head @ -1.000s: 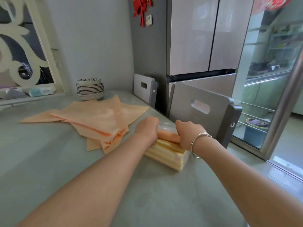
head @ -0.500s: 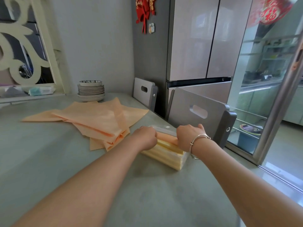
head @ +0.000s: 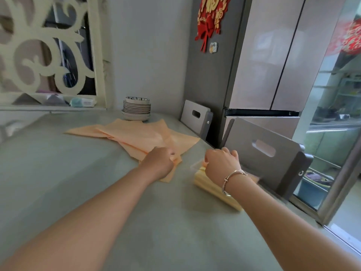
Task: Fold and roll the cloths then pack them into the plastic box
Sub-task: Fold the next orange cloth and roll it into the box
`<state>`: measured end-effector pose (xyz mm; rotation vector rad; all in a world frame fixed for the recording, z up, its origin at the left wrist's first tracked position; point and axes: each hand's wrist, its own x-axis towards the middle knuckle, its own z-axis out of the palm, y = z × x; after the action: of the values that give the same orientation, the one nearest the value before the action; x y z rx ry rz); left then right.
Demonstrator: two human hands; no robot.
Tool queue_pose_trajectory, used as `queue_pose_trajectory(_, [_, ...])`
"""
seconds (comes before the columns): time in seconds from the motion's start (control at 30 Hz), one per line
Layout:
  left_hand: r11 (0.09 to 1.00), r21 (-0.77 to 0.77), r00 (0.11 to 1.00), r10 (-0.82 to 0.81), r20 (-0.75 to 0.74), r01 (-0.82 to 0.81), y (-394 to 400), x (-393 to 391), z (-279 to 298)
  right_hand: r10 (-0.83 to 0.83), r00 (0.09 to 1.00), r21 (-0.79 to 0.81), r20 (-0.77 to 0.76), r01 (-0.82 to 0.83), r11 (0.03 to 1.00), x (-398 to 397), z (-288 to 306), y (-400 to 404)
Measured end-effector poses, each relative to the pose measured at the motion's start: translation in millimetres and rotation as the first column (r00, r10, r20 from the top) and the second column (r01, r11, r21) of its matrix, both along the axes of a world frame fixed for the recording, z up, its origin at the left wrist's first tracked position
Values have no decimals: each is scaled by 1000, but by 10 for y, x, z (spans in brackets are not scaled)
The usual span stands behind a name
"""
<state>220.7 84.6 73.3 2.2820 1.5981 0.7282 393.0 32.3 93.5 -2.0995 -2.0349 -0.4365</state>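
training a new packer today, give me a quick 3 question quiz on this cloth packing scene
1. True or false: the left hand is gripping a cloth from the orange pile.
2. Which hand is at the plastic box? A) left B) right C) both
3. Fill in: the stack of plates stands at the back of the counter, just beyond the ____ cloths.

Key
1. True: its fingers curl round a cloth's near corner.
2. B: the right hand is over the box, which holds yellow rolls.
3. orange
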Motion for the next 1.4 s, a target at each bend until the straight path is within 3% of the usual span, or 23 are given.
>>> queue_pose_trajectory(0.33, [941, 33, 939, 339, -56, -337, -233, -2156, -670, 210, 972, -55, -104, -216, 975, -1432, -449, 623])
queue_pose_trajectory(0.43, [912, 84, 916, 402, 24, -402, -312, -2552, -886, 246, 966, -56, -75, -251, 966, -1766, -626, 808])
queue_pose_trajectory(0.6, [882, 20, 841, 442, 311, -470, -194, -2673, -930, 227, 969, -144, -101, -240, 960, -2091, -829, 1182])
queue_pose_trajectory(0.7, [864, -38, 761, 462, 456, -502, -154, -2725, -944, 115, 968, -267, -221, -174, 948, -2262, -896, 1296])
queue_pose_trajectory(0.87, [862, -35, 727, 449, 519, -506, -166, -2713, -932, 123, 960, -202, -251, -176, 963, -2373, -900, 1246])
queue_pose_trajectory(1.0, [874, -20, 723, 415, 552, -486, -161, -2721, -941, 276, 870, -196, -409, -380, 904, -2395, -818, 963])
queue_pose_trajectory(1.13, [898, 4, 795, 387, 468, -439, -235, -2704, -918, 516, 675, -155, -528, -673, 723, -2449, -728, 443])
queue_pose_trajectory(1.23, [949, 76, 914, 272, 301, -307, -316, -2662, -897, 424, 398, -56, -813, -779, 624, -2384, -625, 111])
queue_pose_trajectory(1.3, [966, 103, 960, 215, 179, -236, -352, -2620, -891, 396, 270, 66, -878, -750, 658, -2313, -582, 22])
queue_pose_trajectory(1.33, [972, 89, 971, 205, 123, -216, -378, -2596, -883, 424, 283, 97, -860, -726, 681, -2271, -569, -8])
queue_pose_trajectory(1.4, [981, 49, 982, 186, 24, -187, -425, -2555, -885, 465, 443, 15, -767, -711, 703, -2204, -549, -70])
